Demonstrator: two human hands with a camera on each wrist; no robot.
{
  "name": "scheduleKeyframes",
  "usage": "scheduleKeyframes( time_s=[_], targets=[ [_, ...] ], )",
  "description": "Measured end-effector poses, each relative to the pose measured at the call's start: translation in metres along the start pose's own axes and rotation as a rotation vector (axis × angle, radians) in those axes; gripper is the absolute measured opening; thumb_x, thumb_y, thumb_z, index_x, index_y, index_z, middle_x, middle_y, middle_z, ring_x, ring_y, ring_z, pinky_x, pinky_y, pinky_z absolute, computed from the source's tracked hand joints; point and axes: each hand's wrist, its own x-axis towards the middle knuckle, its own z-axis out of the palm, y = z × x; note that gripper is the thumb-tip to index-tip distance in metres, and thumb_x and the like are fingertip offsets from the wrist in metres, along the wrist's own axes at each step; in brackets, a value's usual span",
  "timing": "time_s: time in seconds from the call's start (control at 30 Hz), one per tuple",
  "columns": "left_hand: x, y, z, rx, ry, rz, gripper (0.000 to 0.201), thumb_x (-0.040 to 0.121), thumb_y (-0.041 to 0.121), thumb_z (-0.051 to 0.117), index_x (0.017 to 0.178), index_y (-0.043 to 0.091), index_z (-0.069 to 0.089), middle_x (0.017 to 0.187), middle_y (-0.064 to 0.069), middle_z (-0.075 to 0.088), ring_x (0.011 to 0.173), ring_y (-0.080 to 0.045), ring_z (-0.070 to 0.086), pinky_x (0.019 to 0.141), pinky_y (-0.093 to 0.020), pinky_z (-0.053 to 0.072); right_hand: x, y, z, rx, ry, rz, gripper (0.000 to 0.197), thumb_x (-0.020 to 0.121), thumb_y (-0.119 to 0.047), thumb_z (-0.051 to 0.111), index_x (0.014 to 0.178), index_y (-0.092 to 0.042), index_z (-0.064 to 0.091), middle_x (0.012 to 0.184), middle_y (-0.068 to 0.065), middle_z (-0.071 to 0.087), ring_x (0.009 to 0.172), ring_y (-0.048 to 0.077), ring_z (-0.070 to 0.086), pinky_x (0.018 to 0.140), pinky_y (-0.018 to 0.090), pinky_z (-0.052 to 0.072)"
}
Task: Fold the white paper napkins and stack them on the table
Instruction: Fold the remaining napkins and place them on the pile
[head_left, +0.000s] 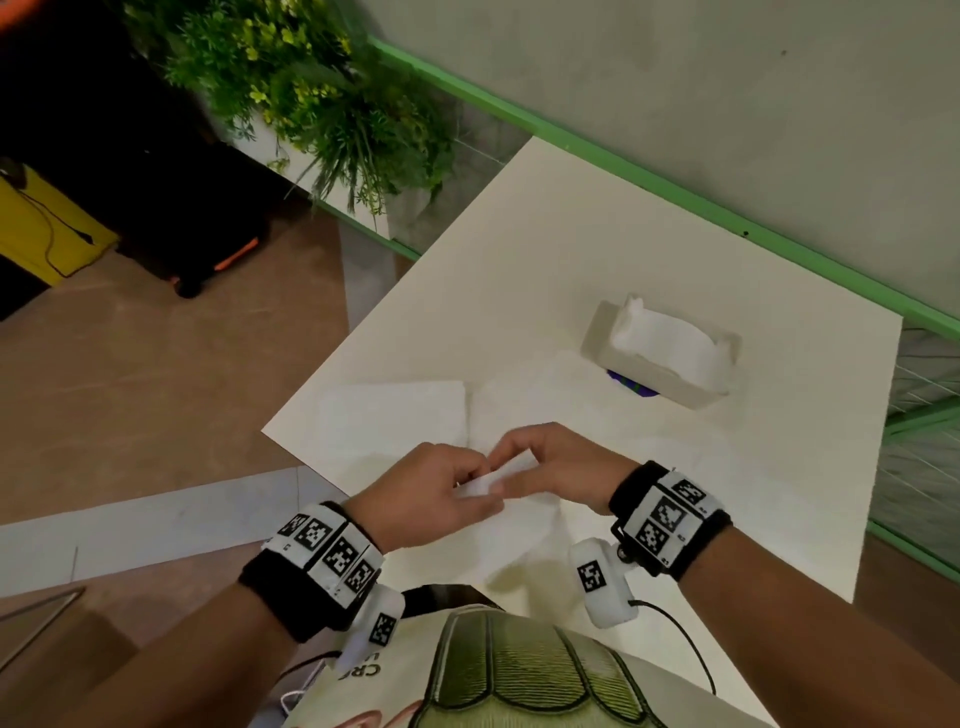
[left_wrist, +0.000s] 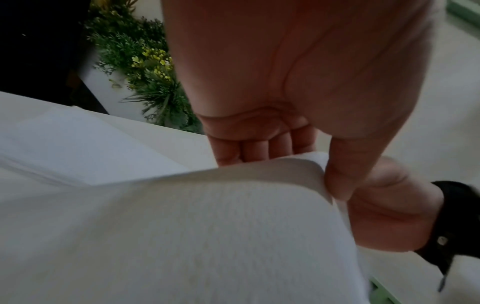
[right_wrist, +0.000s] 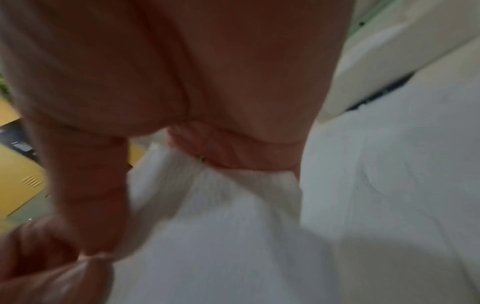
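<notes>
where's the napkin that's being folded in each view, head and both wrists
Head: the napkin is low centre, pinched between the left hand and the right hand.
Left wrist: it fills the lower half, its top edge under the thumb.
Right wrist: centre and bottom, blurred, below the fingers.
Shared landmark: the tissue box, top right in the right wrist view; not in the left wrist view.

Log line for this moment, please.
left hand: pinches napkin | right hand: pinches napkin | folded napkin: flat on table

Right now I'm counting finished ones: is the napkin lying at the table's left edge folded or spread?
Cannot tell: the napkin lies flat on the table, untouched by either hand, but no fold shows.
</notes>
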Motion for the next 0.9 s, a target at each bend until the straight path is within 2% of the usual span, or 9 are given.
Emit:
scheduleKeyframes(
  time_s=[0.07,0.17,0.23,0.3,0.47,0.53,0.67,0.77,0.9],
  targets=[
    [-0.005,-0.016,-0.016,-0.037,-0.015,-0.118,0.016,0.085,0.036,0.077,0.078,0.024,0.068,0.067,0.007,0.063,0.062,-0.010,0.058,0.063,-0.033,0.047,0.018,0.004,0.004,0.105,0.072,0.053,0.024,0.076,-0.027,0.085,0.088,-0.011,0.072,0.083,0.011,0.064,0.077,0.024,0.059,0.076,0.040,0.047],
    [-0.014,-0.050,-0.047,-0.156,0.023,-0.256,0.019,0.084,0.040,0.076,0.088,0.022,0.074,0.089,-0.002,0.075,0.083,-0.021,0.073,0.076,-0.040,0.058,0.040,0.006,0.007,0.218,0.237,0.088,0.018,0.084,-0.014,0.079,0.092,-0.002,0.068,0.083,0.008,0.064,0.076,0.021,0.059,0.070,0.034,0.048],
    [-0.018,-0.073,-0.069,-0.198,0.080,-0.294,0.030,0.081,0.045,0.075,0.088,0.016,0.074,0.092,-0.011,0.074,0.082,-0.025,0.072,0.076,-0.042,0.056,0.054,0.001,0.011,0.283,0.294,0.117,0.019,0.086,-0.010,0.077,0.100,-0.002,0.067,0.087,0.008,0.070,0.075,0.020,0.064,0.066,0.028,0.051],
    [-0.020,-0.091,-0.086,-0.228,0.120,-0.328,0.027,0.084,0.035,0.080,0.088,0.009,0.073,0.092,-0.016,0.073,0.076,-0.018,0.068,0.073,-0.037,0.052,0.069,-0.006,0.018,0.343,0.287,0.164,0.024,0.086,-0.006,0.076,0.108,-0.006,0.065,0.093,0.012,0.075,0.072,0.018,0.069,0.057,0.021,0.051],
    [-0.007,-0.125,-0.117,-0.327,0.204,-0.419,0.020,0.085,0.025,0.082,0.086,0.007,0.073,0.087,-0.012,0.074,0.076,-0.015,0.068,0.070,-0.033,0.053,0.108,-0.009,0.034,0.364,0.385,0.237,0.026,0.089,0.004,0.069,0.113,-0.001,0.061,0.095,0.020,0.073,0.062,0.017,0.068,0.045,0.018,0.046],
    [0.001,-0.133,-0.127,-0.349,0.272,-0.453,0.017,0.090,0.024,0.077,0.086,0.008,0.073,0.082,-0.008,0.071,0.074,-0.014,0.066,0.063,-0.030,0.053,0.124,-0.006,0.040,0.374,0.438,0.247,0.026,0.089,0.005,0.068,0.114,0.001,0.060,0.097,0.020,0.073,0.065,0.020,0.068,0.047,0.020,0.048],
    [0.017,-0.149,-0.142,-0.339,0.389,-0.479,0.009,0.092,0.020,0.074,0.090,0.011,0.075,0.081,-0.022,0.067,0.072,-0.018,0.063,0.066,-0.033,0.053,0.147,0.004,0.048,0.311,0.510,0.249,0.019,0.090,-0.001,0.068,0.107,-0.006,0.062,0.098,0.016,0.074,0.073,0.020,0.070,0.052,0.021,0.050],
    [0.028,-0.156,-0.148,-0.221,0.419,-0.472,0.007,0.089,0.021,0.077,0.086,0.016,0.074,0.074,-0.006,0.065,0.065,-0.016,0.057,0.066,-0.030,0.049,0.159,0.011,0.051,0.227,0.554,0.259,0.016,0.089,-0.006,0.070,0.102,-0.011,0.062,0.095,0.011,0.075,0.084,0.026,0.072,0.075,0.039,0.061],
    [0.032,-0.159,-0.147,0.134,0.444,-0.427,0.024,0.087,0.031,0.076,0.108,0.026,0.064,0.105,0.011,0.060,0.081,-0.013,0.062,0.074,-0.027,0.052,0.166,0.012,0.053,-0.034,0.558,0.294,0.017,0.090,-0.018,0.068,0.105,-0.018,0.058,0.095,0.000,0.071,0.087,0.022,0.068,0.078,0.034,0.055]
  ],
)
